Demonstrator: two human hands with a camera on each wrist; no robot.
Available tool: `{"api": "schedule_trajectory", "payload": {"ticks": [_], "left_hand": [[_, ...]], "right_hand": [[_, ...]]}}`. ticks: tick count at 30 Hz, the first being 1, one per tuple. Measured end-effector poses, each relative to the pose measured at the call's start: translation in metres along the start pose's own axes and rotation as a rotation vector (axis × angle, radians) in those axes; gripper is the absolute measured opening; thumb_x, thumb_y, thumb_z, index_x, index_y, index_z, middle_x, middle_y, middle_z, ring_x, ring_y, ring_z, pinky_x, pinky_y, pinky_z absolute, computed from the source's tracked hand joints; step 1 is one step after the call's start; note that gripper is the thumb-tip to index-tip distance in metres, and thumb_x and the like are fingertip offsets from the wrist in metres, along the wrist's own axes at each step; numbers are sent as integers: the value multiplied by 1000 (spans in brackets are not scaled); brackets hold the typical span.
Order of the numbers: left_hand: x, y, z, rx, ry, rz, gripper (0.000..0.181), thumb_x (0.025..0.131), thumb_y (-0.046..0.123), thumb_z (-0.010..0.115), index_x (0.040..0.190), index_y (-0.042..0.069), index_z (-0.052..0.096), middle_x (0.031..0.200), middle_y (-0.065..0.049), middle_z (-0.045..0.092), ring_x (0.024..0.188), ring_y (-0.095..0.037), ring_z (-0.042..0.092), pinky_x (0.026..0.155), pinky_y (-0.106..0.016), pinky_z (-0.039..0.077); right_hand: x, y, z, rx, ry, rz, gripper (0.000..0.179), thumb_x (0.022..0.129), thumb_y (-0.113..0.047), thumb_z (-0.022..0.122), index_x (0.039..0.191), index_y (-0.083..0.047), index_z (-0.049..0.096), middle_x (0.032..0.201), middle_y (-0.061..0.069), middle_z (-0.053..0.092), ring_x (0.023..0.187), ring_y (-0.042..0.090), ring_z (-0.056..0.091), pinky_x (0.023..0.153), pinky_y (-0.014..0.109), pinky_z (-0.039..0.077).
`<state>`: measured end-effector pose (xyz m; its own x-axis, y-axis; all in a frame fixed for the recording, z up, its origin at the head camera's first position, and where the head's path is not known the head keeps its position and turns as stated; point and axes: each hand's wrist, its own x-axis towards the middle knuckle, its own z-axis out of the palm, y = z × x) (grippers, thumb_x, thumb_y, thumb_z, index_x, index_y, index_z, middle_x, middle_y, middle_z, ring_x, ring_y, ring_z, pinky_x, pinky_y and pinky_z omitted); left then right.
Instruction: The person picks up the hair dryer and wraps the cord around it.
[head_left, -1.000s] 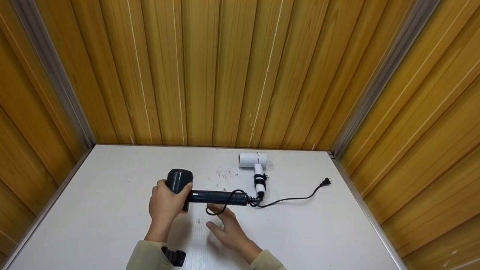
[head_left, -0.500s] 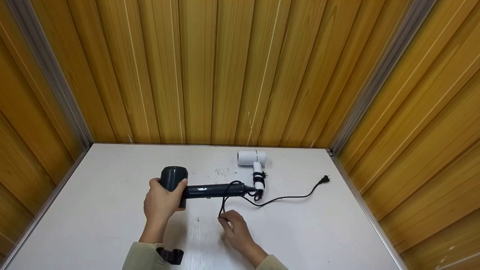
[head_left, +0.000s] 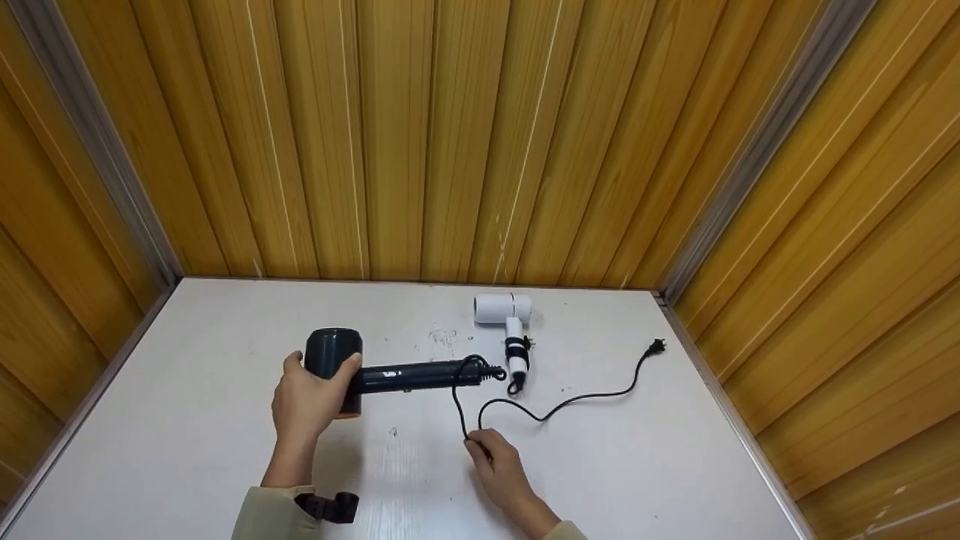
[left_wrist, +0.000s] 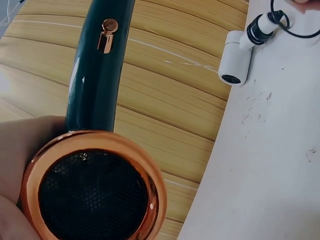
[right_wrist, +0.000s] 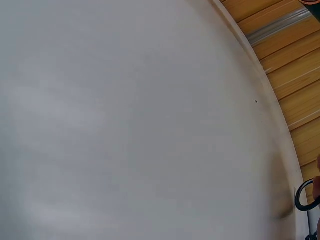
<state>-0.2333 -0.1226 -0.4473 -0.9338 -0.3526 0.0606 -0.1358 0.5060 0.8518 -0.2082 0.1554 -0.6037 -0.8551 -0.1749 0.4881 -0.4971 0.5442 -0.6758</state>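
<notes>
My left hand [head_left: 306,397] grips the barrel of a dark green hair dryer [head_left: 420,376], held above the table with its handle pointing right. In the left wrist view the copper-coloured ring and dark mesh grille [left_wrist: 92,195] of that dryer face the camera, and a copper switch [left_wrist: 107,36] shows on its handle. A black cord [head_left: 459,409] loops round the handle's end and drops toward my right hand [head_left: 502,466], which pinches it between thumb and fingers. From there the cord runs right across the table to a two-pin plug [head_left: 657,346]. The right wrist view catches only a bit of cord [right_wrist: 304,196].
A white hair dryer [head_left: 495,308] lies near the back of the white table [head_left: 225,420], black cord [head_left: 517,349] wound round its handle. Wood-patterned panels [head_left: 420,150] wall the table at the back and sides.
My right hand has taken hold of the cord and drawn it down and to the right, away from the handle. My left hand has shifted the dark green dryer slightly left.
</notes>
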Motion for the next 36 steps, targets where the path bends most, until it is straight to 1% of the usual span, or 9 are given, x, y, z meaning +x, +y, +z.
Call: {"api": "schedule_trajectory", "payload": {"ticks": [5, 8, 12, 18, 24, 28, 31, 35, 36], "left_hand": [[-4, -3, 4, -149, -164, -83, 74, 77, 51, 70, 118, -7, 51, 102, -23, 62, 82, -27, 63, 61, -32, 52], [-8, -4, 8, -221, -241, -142, 75, 77, 48, 71, 119, -8, 46, 104, -23, 58, 81, -24, 63, 61, -31, 53], [-13, -5, 12, -288, -302, -169, 76, 77, 43, 72, 122, -8, 40, 105, -23, 56, 80, -24, 64, 63, -32, 54], [-20, -6, 18, -365, -362, -161, 71, 77, 37, 74, 122, -6, 38, 105, -21, 57, 79, -23, 65, 65, -32, 54], [-25, -10, 20, -408, -403, -171, 81, 77, 35, 74, 132, -4, 29, 113, -24, 53, 86, -25, 64, 70, -33, 54], [-27, -10, 21, -455, -417, -154, 81, 77, 30, 74, 134, -4, 28, 113, -24, 53, 87, -26, 64, 72, -34, 54], [-28, -10, 21, -481, -434, -148, 75, 77, 28, 74, 132, -3, 34, 110, -22, 56, 85, -26, 65, 72, -35, 54], [-28, -10, 21, -523, -458, -143, 67, 77, 25, 72, 130, 0, 40, 104, -19, 61, 81, -25, 65, 71, -35, 53], [-28, -11, 20, -534, -466, -141, 66, 78, 25, 72, 129, 0, 40, 103, -19, 61, 81, -25, 65, 71, -35, 53]], "right_hand": [[0, 5, -14, -10, -4, 36, 15, 95, -20, 56, 97, -8, 66, 86, -2, 63, 72, -1, 50, 62, 19, 47], [1, 8, -24, -13, -32, 71, 17, 94, -22, 57, 96, -8, 67, 87, -1, 65, 71, 0, 50, 62, 19, 46], [4, 13, -36, -6, -74, 123, 16, 94, -22, 58, 97, -10, 67, 87, 0, 64, 70, -1, 49, 61, 19, 45], [20, 19, -57, 42, -67, 125, 9, 91, -14, 61, 93, -8, 68, 80, 6, 64, 65, 3, 48, 58, 17, 42], [37, 27, -79, 22, -156, 237, 22, 91, -25, 62, 81, -5, 65, 72, 0, 58, 61, -1, 42, 53, 18, 38], [45, 28, -88, 42, -178, 309, 23, 90, -25, 64, 83, -3, 65, 75, 2, 57, 66, 4, 45, 58, 20, 40], [50, 30, -92, 72, -186, 349, 20, 90, -23, 64, 89, -3, 67, 85, 6, 65, 78, 9, 55, 68, 24, 46], [59, 33, -96, 85, -207, 363, 18, 91, -25, 61, 92, -9, 69, 94, 7, 69, 89, 16, 61, 82, 31, 48], [61, 32, -97, 90, -218, 365, 17, 92, -24, 60, 90, -10, 69, 93, 6, 69, 89, 16, 61, 82, 32, 48]]}}
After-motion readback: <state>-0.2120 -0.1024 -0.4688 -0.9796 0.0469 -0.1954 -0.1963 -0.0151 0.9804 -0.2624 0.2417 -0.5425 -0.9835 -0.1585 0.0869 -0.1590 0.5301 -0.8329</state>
